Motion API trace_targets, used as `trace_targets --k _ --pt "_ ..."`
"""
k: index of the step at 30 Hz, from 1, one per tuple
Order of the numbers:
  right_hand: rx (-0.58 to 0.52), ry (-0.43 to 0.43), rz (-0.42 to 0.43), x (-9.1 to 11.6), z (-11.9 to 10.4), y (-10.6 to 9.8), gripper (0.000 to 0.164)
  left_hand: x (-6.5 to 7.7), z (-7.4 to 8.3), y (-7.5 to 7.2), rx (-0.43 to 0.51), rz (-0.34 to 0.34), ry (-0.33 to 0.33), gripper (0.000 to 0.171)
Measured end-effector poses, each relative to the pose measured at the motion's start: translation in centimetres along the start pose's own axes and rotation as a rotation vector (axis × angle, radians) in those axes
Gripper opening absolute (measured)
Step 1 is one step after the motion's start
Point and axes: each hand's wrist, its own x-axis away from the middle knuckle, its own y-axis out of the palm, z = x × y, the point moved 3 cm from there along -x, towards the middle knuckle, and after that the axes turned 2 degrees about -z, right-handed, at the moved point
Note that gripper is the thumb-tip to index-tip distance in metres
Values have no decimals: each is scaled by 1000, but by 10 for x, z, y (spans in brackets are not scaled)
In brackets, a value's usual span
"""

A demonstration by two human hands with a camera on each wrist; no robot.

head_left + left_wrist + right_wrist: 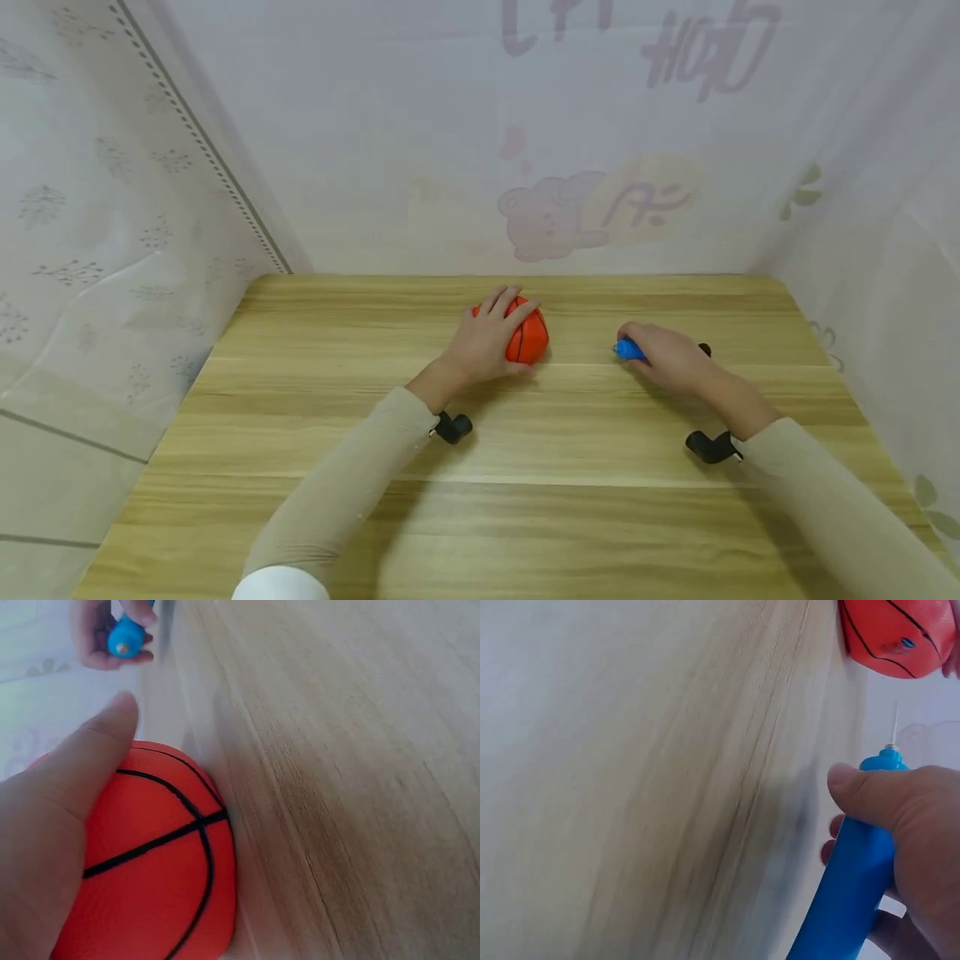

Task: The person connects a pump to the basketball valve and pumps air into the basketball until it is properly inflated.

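Observation:
A small orange-red toy basketball [531,340] with black lines looks slightly flattened and sits on the wooden table. My left hand [480,346] grips it from the left, fingers spread over its top and thumb along the near side. To the right, my right hand [670,358] holds a blue hand pump [847,877], fingers wrapped round its barrel. From the pump's tip a thin metal needle [895,726] points toward the ball, with a gap between them. In the right wrist view, a small dark valve spot [907,643] shows on the ball's side facing the pump.
The light wooden table [570,517] has its back edge just beyond the ball. A patterned pale curtain [390,150] hangs behind and on both sides. Black wrist camera mounts [453,428] stick out from both sleeves.

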Motion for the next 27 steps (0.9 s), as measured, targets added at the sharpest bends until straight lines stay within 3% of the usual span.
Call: trace_targets --k 7,21,27 --pt "29 -26 3 -6 -5 6 33 3 1 -9 101 62 -20 119" --pt "33 20 -3 -4 -1 11 43 14 -7 -17 138 4 -37 122" --pt "22 28 -8 -2 0 9 48 20 -15 -27 185 33 -37 108"
